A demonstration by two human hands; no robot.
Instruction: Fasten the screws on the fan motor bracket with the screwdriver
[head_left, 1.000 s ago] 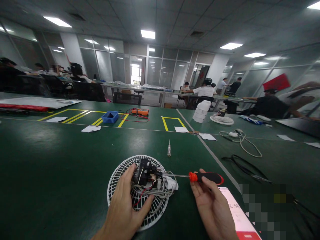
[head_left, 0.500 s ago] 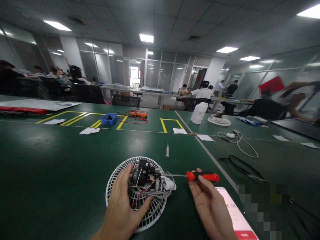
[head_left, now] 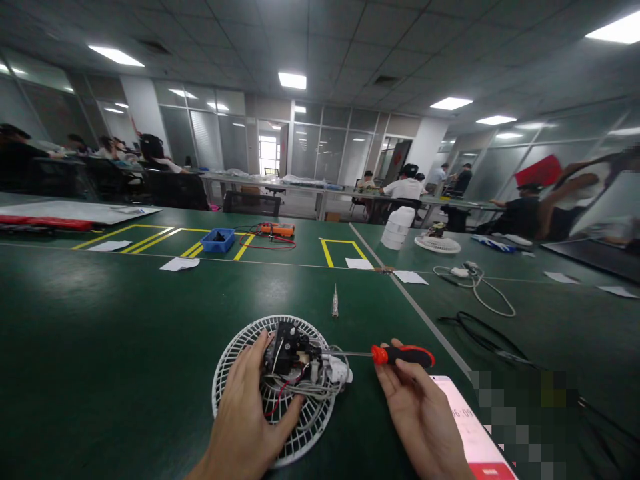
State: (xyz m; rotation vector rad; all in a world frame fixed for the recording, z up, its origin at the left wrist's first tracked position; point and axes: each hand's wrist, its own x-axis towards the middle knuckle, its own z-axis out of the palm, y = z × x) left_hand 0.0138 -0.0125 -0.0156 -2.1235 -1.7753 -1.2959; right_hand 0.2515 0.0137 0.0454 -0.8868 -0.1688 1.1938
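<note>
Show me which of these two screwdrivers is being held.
The red-and-black screwdriver, in the right hand, its shaft pointing at the black mechanism. The other, a small clear-handled screwdriver, lies untouched on the green table.

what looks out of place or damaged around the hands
Nothing looks spilled or plainly damaged. The untidy bit is the thin grey cable: its uneven loops bunch over the round white plastic fan grille and stick out past its edge, near the red-and-black screwdriver.
</note>
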